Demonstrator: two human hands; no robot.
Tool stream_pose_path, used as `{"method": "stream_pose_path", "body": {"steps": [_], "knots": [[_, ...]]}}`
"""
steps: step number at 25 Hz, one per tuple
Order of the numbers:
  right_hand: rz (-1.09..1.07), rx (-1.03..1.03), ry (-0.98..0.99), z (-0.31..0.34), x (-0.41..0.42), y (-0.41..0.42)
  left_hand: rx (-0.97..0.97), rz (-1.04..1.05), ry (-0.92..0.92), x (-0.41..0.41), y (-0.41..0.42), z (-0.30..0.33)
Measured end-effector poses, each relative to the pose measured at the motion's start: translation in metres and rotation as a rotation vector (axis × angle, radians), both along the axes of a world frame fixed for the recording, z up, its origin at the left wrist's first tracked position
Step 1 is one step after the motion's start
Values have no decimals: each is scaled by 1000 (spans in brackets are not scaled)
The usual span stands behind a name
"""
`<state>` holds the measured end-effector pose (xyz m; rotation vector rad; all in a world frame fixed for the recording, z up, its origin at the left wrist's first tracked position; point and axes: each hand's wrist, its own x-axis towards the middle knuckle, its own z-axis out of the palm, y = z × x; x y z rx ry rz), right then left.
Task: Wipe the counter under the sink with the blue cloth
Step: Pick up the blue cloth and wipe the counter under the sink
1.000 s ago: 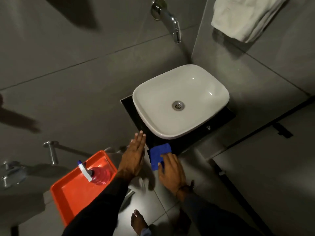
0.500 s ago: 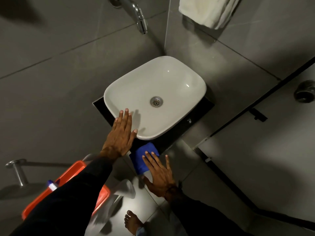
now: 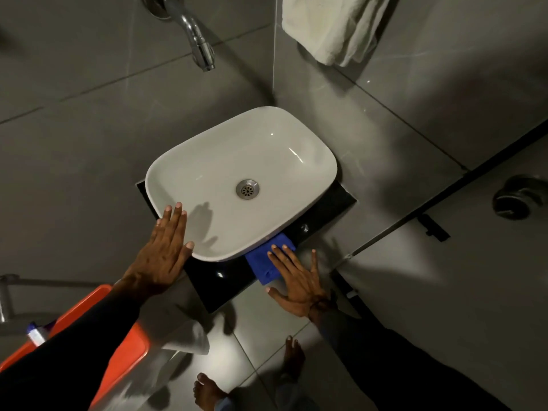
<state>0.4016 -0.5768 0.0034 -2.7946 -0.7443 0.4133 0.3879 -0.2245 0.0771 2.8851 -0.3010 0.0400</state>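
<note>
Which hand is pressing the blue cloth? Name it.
The right hand: its spread fingers pin the blue cloth to the black counter. The left hand rests flat on the sink rim.

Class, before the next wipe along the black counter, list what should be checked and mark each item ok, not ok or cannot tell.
1. Right hand flat on the blue cloth: ok.
2. Cloth lies on the black counter: ok.
3. Left hand steadies the sink rim: ok.
4. Cloth reaches under the sink edge: ok.
5. Counter to the left free of objects: ok.
6. Cloth damp: cannot tell.
</note>
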Motion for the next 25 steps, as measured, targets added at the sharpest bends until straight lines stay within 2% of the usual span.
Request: {"method": "stream_pose_path", "body": {"steps": [7,11,16,25], "knots": [[-144,-163,-47,4,106,-106,25,6,7,1,-1,1],[-201,-265,63,9,152,-146,21,13,4,2,-2,1],[-252,-219,93,5,129,-110,-4,31,8,1,-3,-1],[-2,-22,132,-3,0,-11,28,27,-15,1,2,-5]]}}
